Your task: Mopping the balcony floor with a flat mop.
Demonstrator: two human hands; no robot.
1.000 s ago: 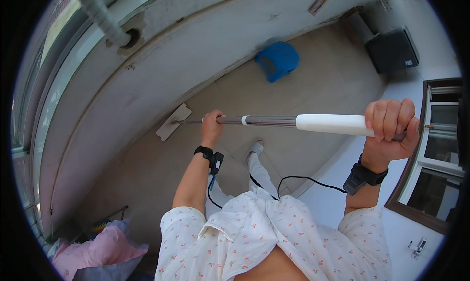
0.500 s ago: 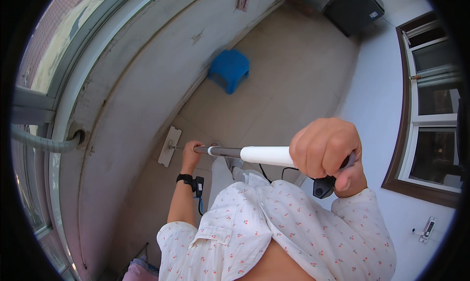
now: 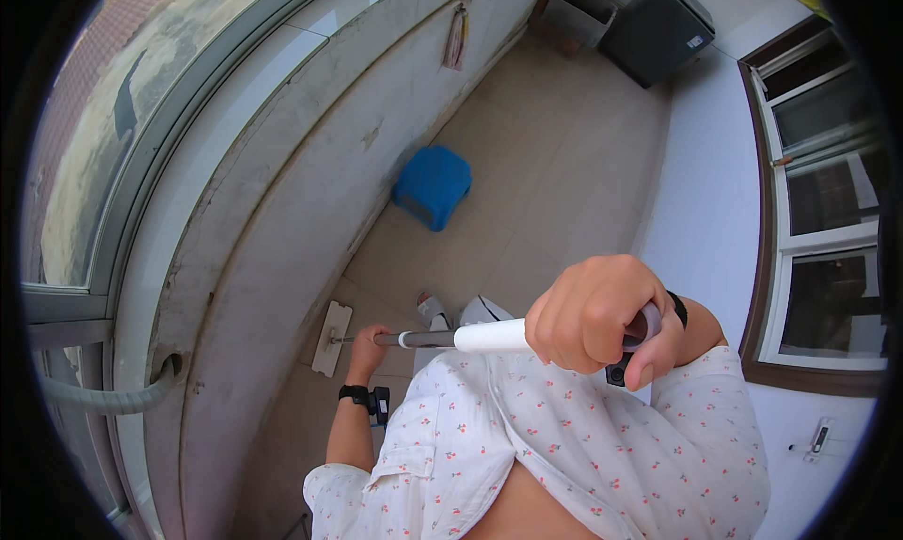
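Note:
Both my hands hold a mop with a steel pole (image 3: 430, 339) and a white sleeve grip (image 3: 489, 335). My right hand (image 3: 593, 319) wraps round the upper end, close below the camera, with the grey end cap showing past my fingers. Lower down, my left hand (image 3: 367, 345) grips the steel pole. The flat white mop head (image 3: 331, 339) lies on the tiled floor along the foot of the left wall. Black devices are strapped to my wrists. My slippered foot shows just beyond the pole.
A blue plastic stool (image 3: 433, 187) stands by the left wall (image 3: 282, 211), under a windowed ledge with a grey hose (image 3: 113, 399). A dark grey appliance (image 3: 656, 34) and grey tub (image 3: 578, 13) fill the far corner. Tiled floor (image 3: 546, 164) runs between the walls; a framed window (image 3: 818, 267) is at right.
The view has turned along the passage. My right hand has come inward and toward me with the pole's top. The mop head and left hand appear lower in the picture.

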